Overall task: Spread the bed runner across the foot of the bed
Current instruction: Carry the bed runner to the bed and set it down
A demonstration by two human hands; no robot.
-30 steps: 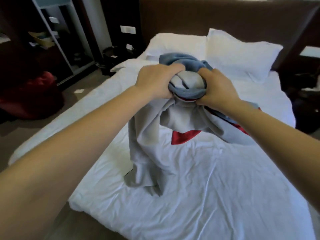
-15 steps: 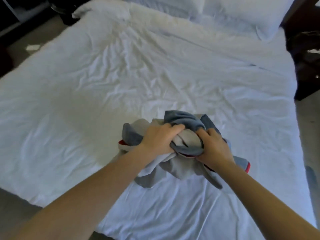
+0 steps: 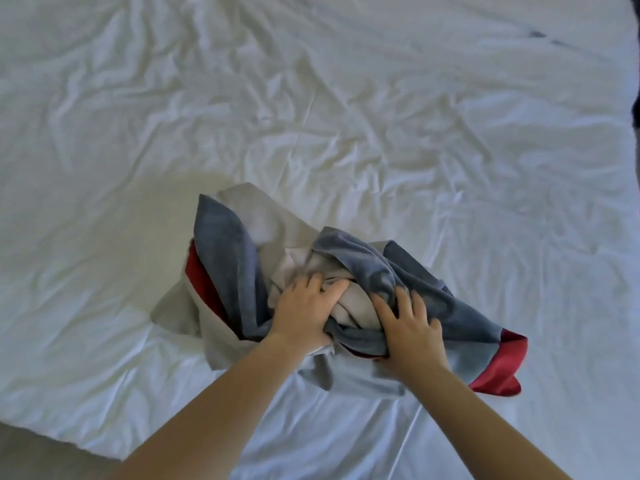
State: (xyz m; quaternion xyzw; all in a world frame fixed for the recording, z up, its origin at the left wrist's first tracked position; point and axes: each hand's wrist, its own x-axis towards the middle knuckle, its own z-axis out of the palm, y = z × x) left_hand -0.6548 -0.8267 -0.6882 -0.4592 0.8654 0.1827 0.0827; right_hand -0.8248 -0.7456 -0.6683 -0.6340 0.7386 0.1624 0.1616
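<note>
Down at about six o'clock of the head view, near the close edge of the bed (image 3: 346, 98), the bed runner (image 3: 225, 258) lies bunched in a heap on the wrinkled white sheet (image 3: 104, 168). It is not spread: grey-blue, pale grey and red layers are folded over one another, with one blue flap standing out toward ten o'clock of the heap, a pale grey corner trailing toward eight o'clock, and a red corner (image 3: 502, 368) lying flat on the sheet at four o'clock.

Both bare forearms come up from the bottom edge of the frame and meet on the heap. The left hand (image 3: 304, 313) rests palm down on the middle of the bundle, its fingers (image 3: 334, 287) curled into the pale grey folds and gripping them; its thumb is tucked under the cloth and cannot be seen. Just beside it at three o'clock, the right hand (image 3: 408, 330) lies on the grey-blue part, fingers (image 3: 401, 299) slightly parted and bent, pressing down into the fabric; whether they pinch a fold or only press on it cannot be told. The two hands are close together but apart, with a ridge of crumpled cloth between them.

At seven o'clock of the frame, a strip of brownish floor (image 3: 41, 459) shows beyond the sheet's edge. A dark patch sits at the far right edge, at about two o'clock, too small to identify.
</note>
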